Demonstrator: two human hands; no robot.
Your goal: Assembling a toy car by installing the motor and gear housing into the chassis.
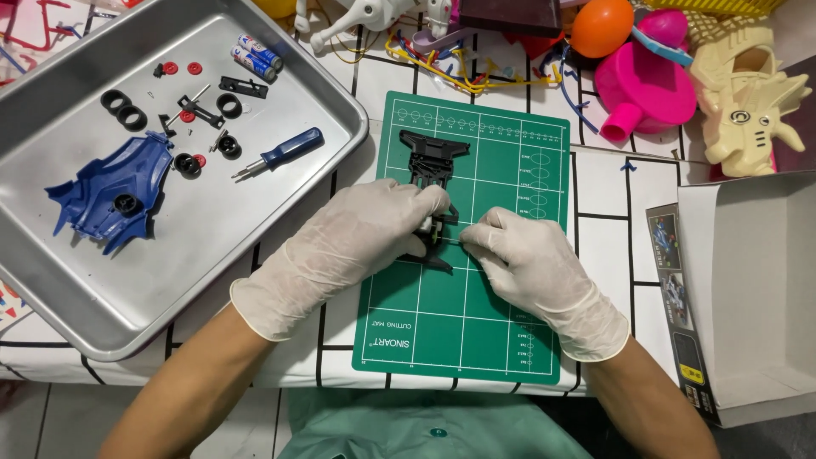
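- Your left hand [353, 242], in a white glove, curls its fingers around the rear half of the black toy-car chassis [433, 166] at the centre of the green cutting mat [501, 323]
- Your right hand [531, 263], gloved too, pinches its fingertips together at the chassis's 3 o'clock side; whether they hold a small part there cannot be told
- The chassis lies lengthwise on the mat, its bare front end pointing to 12 o'clock
- At 9 o'clock of the mat sits a metal tray [255, 229] with a blue car body shell [106, 200], a blue-handled screwdriver [285, 151], two batteries [255, 53], loose black tyres [123, 109] and small red parts
- At 1 o'clock lie an orange egg-shaped toy [601, 25] and a pink plastic toy [642, 85]; a cream dinosaur toy [748, 102] lies at 2 o'clock
- At 4 o'clock stands an open cardboard box [756, 280]
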